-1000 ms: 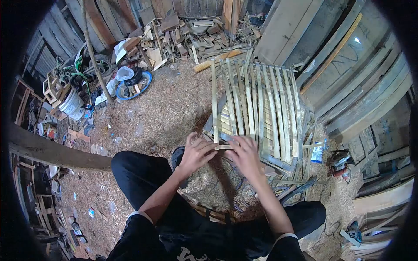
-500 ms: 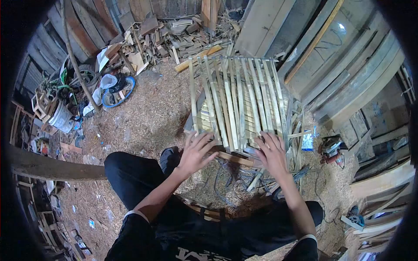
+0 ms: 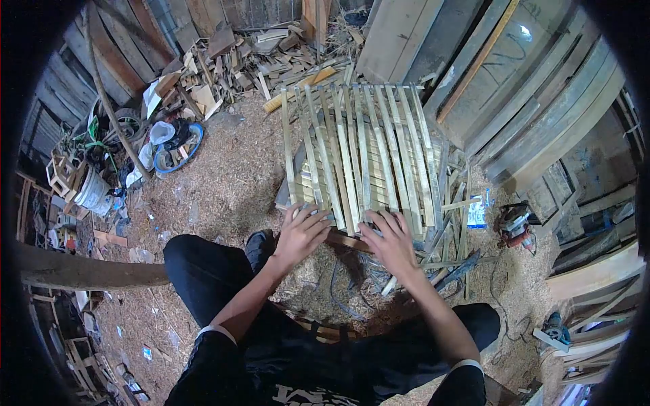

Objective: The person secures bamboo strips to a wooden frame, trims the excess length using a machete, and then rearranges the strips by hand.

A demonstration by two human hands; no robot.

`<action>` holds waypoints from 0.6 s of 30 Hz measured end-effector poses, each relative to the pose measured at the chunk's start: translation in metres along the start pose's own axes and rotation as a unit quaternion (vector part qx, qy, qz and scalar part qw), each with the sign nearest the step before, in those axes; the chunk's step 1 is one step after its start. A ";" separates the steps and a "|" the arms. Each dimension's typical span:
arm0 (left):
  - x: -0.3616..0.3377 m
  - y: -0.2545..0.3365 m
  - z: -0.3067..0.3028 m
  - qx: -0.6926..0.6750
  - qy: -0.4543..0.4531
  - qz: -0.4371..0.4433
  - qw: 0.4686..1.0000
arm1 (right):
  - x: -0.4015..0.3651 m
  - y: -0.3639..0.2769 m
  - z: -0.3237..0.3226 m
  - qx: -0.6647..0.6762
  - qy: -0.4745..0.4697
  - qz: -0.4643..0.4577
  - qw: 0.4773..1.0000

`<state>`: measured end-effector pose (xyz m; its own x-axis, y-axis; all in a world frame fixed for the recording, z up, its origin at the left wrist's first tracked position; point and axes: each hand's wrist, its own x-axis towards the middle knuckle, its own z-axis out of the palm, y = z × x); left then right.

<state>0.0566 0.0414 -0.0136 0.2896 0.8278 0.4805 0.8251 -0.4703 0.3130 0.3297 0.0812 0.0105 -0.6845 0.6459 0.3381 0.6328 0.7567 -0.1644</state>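
Several long, thin wooden slats lie side by side, running away from me over a low stack of more wood strips. At their near ends my left hand rests on the left slats, its fingers spread and slightly bent. A short way to the right, my right hand lies over the ends of the middle slats, fingers stretched forward and a little apart. Both hands touch the wood without visibly closing round a slat. The fingertips partly cover the slat ends. A wooden board edge shows between the hands.
Scrap wood is heaped at the back. Wide boards lean at the right. A power tool sits on the sawdust floor to the right, and a blue-rimmed basin at the left. Loose strips and cords lie below the stack.
My right hand has moved left along the slat ends, closer to my left hand. Some middle slats have shifted sideways. My left hand stays near the left slats, its fingers slightly more bent.
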 end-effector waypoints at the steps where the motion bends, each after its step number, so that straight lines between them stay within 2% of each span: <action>1: 0.000 0.000 0.000 0.003 0.006 0.002 1.000 | 0.000 0.001 0.001 0.005 0.008 -0.001 1.000; 11: 0.013 0.016 0.000 -0.006 0.000 -0.007 1.000 | 0.002 0.006 -0.008 0.041 0.004 0.010 0.999; 13: 0.017 0.021 0.003 -0.003 -0.026 0.039 0.999 | -0.002 0.010 -0.006 0.012 0.002 0.011 1.000; 18: 0.017 0.025 0.011 0.011 -0.045 0.056 0.997 | -0.005 0.017 -0.001 0.018 0.000 0.013 1.000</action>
<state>0.0876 0.0470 -0.0068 0.4216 0.7952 0.4359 0.7954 -0.5551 0.2433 0.3439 0.0911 0.0067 -0.6683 0.6653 0.3328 0.6365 0.7430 -0.2071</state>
